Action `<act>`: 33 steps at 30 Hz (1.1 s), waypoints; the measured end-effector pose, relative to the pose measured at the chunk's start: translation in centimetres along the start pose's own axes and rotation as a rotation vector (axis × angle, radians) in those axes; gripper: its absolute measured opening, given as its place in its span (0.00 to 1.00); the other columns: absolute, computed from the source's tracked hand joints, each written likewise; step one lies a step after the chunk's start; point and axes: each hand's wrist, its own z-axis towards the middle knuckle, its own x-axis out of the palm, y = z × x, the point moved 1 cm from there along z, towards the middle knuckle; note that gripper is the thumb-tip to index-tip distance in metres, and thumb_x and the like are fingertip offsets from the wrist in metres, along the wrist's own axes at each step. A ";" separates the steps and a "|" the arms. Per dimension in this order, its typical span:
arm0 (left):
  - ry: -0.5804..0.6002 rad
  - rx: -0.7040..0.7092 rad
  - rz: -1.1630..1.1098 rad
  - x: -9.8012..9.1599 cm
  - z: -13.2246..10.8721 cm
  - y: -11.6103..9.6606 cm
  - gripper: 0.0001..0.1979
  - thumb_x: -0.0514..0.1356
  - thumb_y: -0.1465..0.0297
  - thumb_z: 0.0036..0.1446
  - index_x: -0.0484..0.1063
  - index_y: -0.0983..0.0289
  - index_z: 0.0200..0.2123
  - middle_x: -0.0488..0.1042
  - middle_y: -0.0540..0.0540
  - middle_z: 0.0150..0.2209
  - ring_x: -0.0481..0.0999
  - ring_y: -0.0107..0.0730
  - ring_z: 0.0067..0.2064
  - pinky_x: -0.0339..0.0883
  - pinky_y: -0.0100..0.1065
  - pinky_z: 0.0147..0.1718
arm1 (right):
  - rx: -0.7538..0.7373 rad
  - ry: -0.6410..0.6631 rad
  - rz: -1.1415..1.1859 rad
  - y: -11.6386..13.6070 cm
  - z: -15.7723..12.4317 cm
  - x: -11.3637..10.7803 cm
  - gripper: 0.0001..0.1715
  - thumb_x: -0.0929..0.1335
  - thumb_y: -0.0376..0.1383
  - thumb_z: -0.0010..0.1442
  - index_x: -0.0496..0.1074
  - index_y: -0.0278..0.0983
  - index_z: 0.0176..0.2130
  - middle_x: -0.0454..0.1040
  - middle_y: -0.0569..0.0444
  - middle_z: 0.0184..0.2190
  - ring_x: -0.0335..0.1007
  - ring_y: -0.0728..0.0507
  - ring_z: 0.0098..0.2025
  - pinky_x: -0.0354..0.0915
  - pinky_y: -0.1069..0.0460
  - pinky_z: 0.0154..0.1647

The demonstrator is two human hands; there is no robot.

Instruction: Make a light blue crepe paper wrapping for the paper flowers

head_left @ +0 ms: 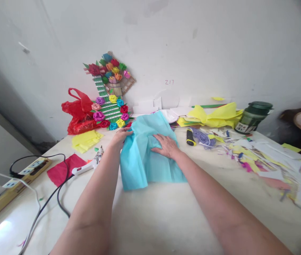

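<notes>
Two grips on one turquoise sheet (137, 156): left grip (120, 137) at the ten o'clock border, fingers bent, whether closed on the edge or merely against it impossible to tell; right grip (168, 146) open, fingers spread, laid on the upper face toward two o'clock. Beneath, the bench (163, 219), with the rumpled sheet roughly at the centre and its lower border at six o'clock. Apparently in the middle of spreading or smoothing, judging by the creases between both grips. Called for next, most likely: a steady hold at ten o'clock and a light, even press at two, gentle enough for thin material. Farther out: white glue gun (93, 165) toward nine, beside a crimson square (57, 171); purple tangle (204, 138) near three; loose scraps (269, 171) beyond, toward four; flower-trimmed model (109, 110) at eleven.
</notes>
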 end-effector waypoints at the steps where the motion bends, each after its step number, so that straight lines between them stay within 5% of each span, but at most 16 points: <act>1: -0.029 0.031 0.065 -0.7 0.2 -0.2 0.22 0.64 0.74 0.40 0.67 0.63 0.42 0.70 0.49 0.26 0.72 0.28 0.26 0.68 0.33 0.30 | -0.002 0.000 0.000 0.0 0.0 0.0 0.45 0.57 0.61 0.53 0.53 0.38 0.60 0.57 0.45 0.58 0.58 0.36 0.54 0.54 0.44 0.52; 5: -0.252 0.242 1.021 -3.2 0.7 -0.6 0.22 0.62 0.70 0.43 0.67 0.64 0.45 0.70 0.54 0.32 0.73 0.39 0.36 0.66 0.38 0.37 | -0.008 0.000 0.007 0.1 0.1 0.0 0.45 0.57 0.60 0.53 0.53 0.38 0.60 0.58 0.45 0.57 0.58 0.37 0.54 0.55 0.44 0.52; 8: -0.312 0.255 1.222 -4.1 0.6 -0.2 0.22 0.63 0.70 0.43 0.69 0.64 0.45 0.71 0.62 0.39 0.68 0.55 0.46 0.60 0.52 0.43 | -0.011 0.005 0.004 0.1 0.1 -0.1 0.44 0.57 0.60 0.53 0.54 0.38 0.60 0.58 0.45 0.57 0.59 0.37 0.53 0.55 0.44 0.52; 11: -0.318 0.337 1.332 -3.6 0.0 -0.5 0.23 0.63 0.70 0.45 0.68 0.64 0.47 0.68 0.65 0.47 0.61 0.62 0.52 0.55 0.57 0.46 | -0.013 0.010 -0.002 0.1 0.2 -0.2 0.45 0.57 0.61 0.52 0.53 0.38 0.60 0.58 0.45 0.57 0.59 0.36 0.53 0.55 0.44 0.51; 14: -0.338 0.420 1.388 -1.1 -0.8 -1.9 0.23 0.60 0.66 0.49 0.67 0.65 0.49 0.64 0.65 0.52 0.59 0.59 0.54 0.50 0.56 0.51 | -0.013 0.021 -0.001 0.1 0.2 -0.1 0.45 0.57 0.61 0.52 0.53 0.38 0.60 0.58 0.45 0.57 0.59 0.36 0.53 0.55 0.44 0.51; 17: -0.235 0.615 1.419 3.8 -1.9 -2.6 0.23 0.54 0.62 0.56 0.64 0.69 0.52 0.67 0.66 0.50 0.64 0.49 0.52 0.53 0.48 0.52 | 0.002 0.033 0.003 0.0 0.3 -0.1 0.44 0.58 0.60 0.52 0.53 0.39 0.60 0.58 0.45 0.58 0.59 0.35 0.53 0.54 0.43 0.51; 19: -0.123 0.702 1.418 7.2 -2.8 -1.7 0.22 0.50 0.59 0.58 0.65 0.65 0.51 0.68 0.58 0.51 0.62 0.39 0.55 0.48 0.39 0.57 | 0.004 0.044 0.015 0.0 0.4 -0.1 0.43 0.59 0.59 0.52 0.54 0.39 0.59 0.58 0.44 0.57 0.59 0.35 0.53 0.54 0.43 0.51; 22: 0.077 0.789 1.404 10.5 -3.8 1.3 0.23 0.43 0.59 0.61 0.62 0.64 0.54 0.65 0.55 0.55 0.57 0.38 0.59 0.45 0.42 0.58 | -0.002 0.052 0.045 0.0 0.5 0.0 0.39 0.61 0.55 0.53 0.57 0.36 0.57 0.62 0.44 0.54 0.61 0.37 0.51 0.56 0.46 0.49; 25: 0.091 0.758 1.398 10.6 -3.8 4.3 0.26 0.42 0.55 0.60 0.59 0.60 0.56 0.60 0.55 0.58 0.59 0.41 0.58 0.48 0.47 0.57 | 0.011 0.025 0.047 0.0 0.4 0.1 0.36 0.62 0.51 0.54 0.58 0.34 0.56 0.64 0.44 0.52 0.63 0.39 0.49 0.57 0.47 0.48; 27: 0.113 0.776 1.337 9.9 -3.3 5.6 0.28 0.41 0.54 0.60 0.54 0.61 0.59 0.55 0.57 0.61 0.58 0.38 0.59 0.52 0.41 0.56 | 0.022 0.006 0.039 0.1 0.4 0.2 0.38 0.63 0.50 0.53 0.56 0.31 0.56 0.64 0.43 0.52 0.62 0.38 0.49 0.57 0.47 0.48; 33: 0.157 0.813 1.223 8.8 -2.3 6.7 0.36 0.44 0.50 0.57 0.49 0.69 0.60 0.56 0.65 0.59 0.53 0.38 0.61 0.49 0.39 0.58 | 0.014 0.024 0.055 -0.2 0.4 0.5 0.42 0.63 0.49 0.52 0.51 0.30 0.59 0.60 0.42 0.56 0.60 0.37 0.52 0.55 0.45 0.52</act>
